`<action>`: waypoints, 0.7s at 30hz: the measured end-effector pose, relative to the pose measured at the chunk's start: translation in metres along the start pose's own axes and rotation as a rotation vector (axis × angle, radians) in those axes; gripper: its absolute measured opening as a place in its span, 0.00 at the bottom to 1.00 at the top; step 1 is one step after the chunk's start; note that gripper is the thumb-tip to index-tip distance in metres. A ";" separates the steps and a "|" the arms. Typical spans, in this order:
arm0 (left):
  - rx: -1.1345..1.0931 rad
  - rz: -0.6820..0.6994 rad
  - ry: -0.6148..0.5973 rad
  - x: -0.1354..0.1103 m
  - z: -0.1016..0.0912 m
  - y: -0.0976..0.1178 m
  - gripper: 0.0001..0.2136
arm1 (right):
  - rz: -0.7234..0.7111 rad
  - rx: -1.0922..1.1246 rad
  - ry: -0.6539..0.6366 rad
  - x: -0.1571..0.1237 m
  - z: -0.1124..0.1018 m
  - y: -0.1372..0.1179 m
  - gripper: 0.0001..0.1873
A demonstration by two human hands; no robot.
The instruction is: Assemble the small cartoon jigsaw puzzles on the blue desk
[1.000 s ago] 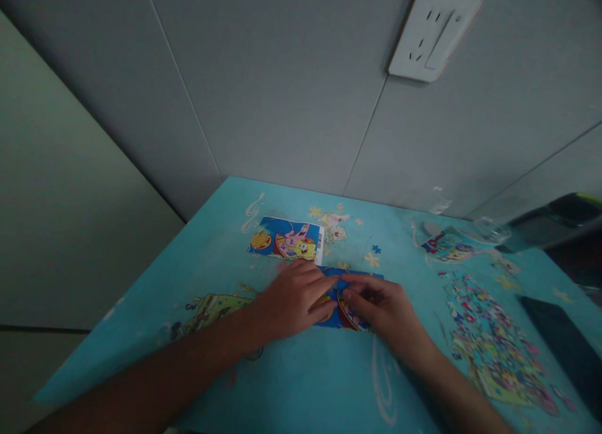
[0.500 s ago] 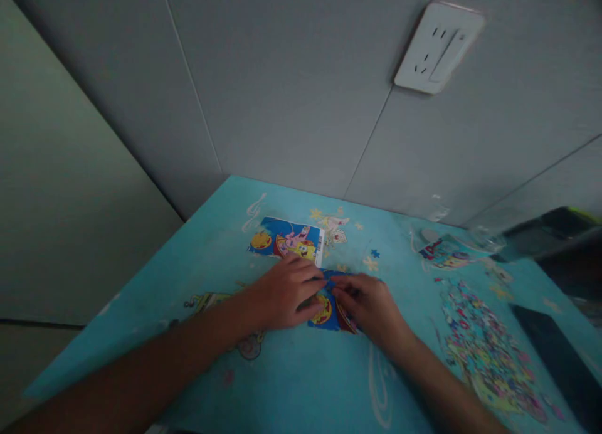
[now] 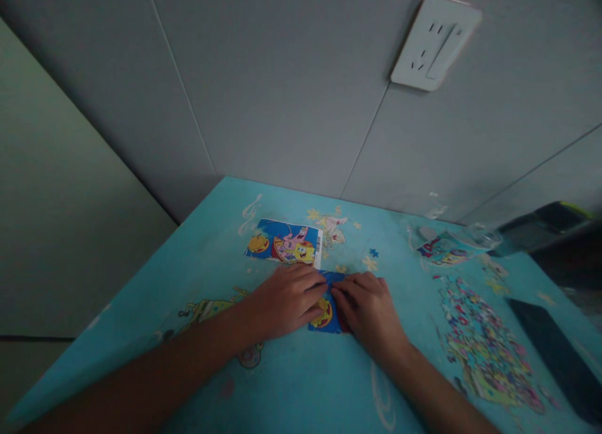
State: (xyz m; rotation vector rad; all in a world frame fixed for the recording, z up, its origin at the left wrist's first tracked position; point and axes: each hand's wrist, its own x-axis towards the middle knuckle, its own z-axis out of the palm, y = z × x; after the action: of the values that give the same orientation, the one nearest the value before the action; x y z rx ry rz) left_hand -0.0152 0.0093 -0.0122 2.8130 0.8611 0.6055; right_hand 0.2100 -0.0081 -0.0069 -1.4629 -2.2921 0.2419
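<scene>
Wall (image 3: pixel 282 76), big & grey, fills the top half of the frame. Below it sits a blue table (image 3: pixel 291 384) w/ cartoon drawings on it; it takes up the whole bottom part. A heap of loose puzzle bits (image 3: pixel 484 346) lies at the lower right. Just right of the heap is a flat black thing (image 3: pixel 555 352), can't tell what. A white socket (image 3: pixel 435 42) is on the wall, upper right. A picture card (image 3: pixel 285 243) w/ yellow & pink cartoon pals lies mid frame, a bit left. A clear bag (image 3: pixel 446 246) sits at the far right edge of the table.

The left hand (image 3: pixel 282 299) & right hand (image 3: pixel 369 312) lie palm down, side by side, low in the middle. Fingers are flat, close together, not wrapped round anything. Fingertips nearly meet on a small built puzzle patch (image 3: pixel 324 312). The patch is blue w/ a yellow spot. It peeks out between both hands, just below the card.
</scene>
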 end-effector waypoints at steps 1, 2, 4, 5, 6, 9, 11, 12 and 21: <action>0.004 0.007 0.001 0.000 0.000 0.000 0.15 | -0.010 -0.039 0.008 -0.002 -0.002 -0.002 0.09; 0.009 0.009 0.001 0.000 0.000 0.000 0.14 | -0.020 -0.071 0.011 -0.003 -0.003 -0.004 0.10; 0.016 0.003 -0.004 0.000 0.000 0.001 0.13 | -0.043 -0.114 0.016 -0.007 -0.007 -0.007 0.11; 0.016 -0.003 -0.005 0.000 0.000 0.002 0.13 | -0.056 -0.126 0.018 -0.009 -0.008 -0.008 0.11; 0.014 -0.008 -0.004 0.000 0.000 0.003 0.13 | -0.068 -0.135 0.019 -0.010 -0.009 -0.008 0.11; 0.005 -0.005 0.005 0.001 -0.001 0.005 0.13 | -0.093 -0.153 0.013 -0.015 -0.011 -0.006 0.12; 0.002 -0.006 0.003 0.002 -0.001 0.006 0.13 | -0.103 -0.165 -0.003 -0.017 -0.010 -0.005 0.12; -0.001 -0.006 0.000 0.002 -0.001 0.007 0.13 | -0.109 -0.170 -0.010 -0.017 -0.009 -0.006 0.11; -0.021 -0.006 -0.003 0.003 -0.003 0.007 0.15 | -0.074 -0.088 0.006 -0.014 -0.020 0.001 0.12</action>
State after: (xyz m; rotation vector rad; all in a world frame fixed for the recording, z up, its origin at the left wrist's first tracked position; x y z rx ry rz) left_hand -0.0106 0.0051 -0.0067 2.7915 0.8570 0.6060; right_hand 0.2243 -0.0218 0.0070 -1.4150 -2.3741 0.1163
